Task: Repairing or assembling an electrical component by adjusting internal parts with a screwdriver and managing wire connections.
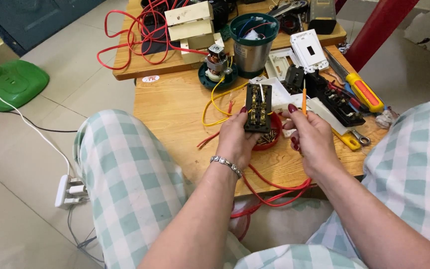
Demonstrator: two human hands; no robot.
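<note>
Left hand (235, 139) closed around black switch block (258, 107), held upright above red dish (270, 137) of brass screws on bench (175, 104). Right hand (312, 139) pinching thin orange screwdriver (304, 102), tip up, just beside block. White wire stub at block's top; brass terminals otherwise bare, so wiring judged barely begun. White faceplate (308, 49) lying apart, unfitted.

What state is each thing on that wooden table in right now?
Black switch block: held upright in left hand.
Thin orange tool: pinched upright in right hand.
Red dish: holding small screws.
Yellow-handled screwdriver: lying flat.
Steel cup: upright, stuffed with wires.
</note>
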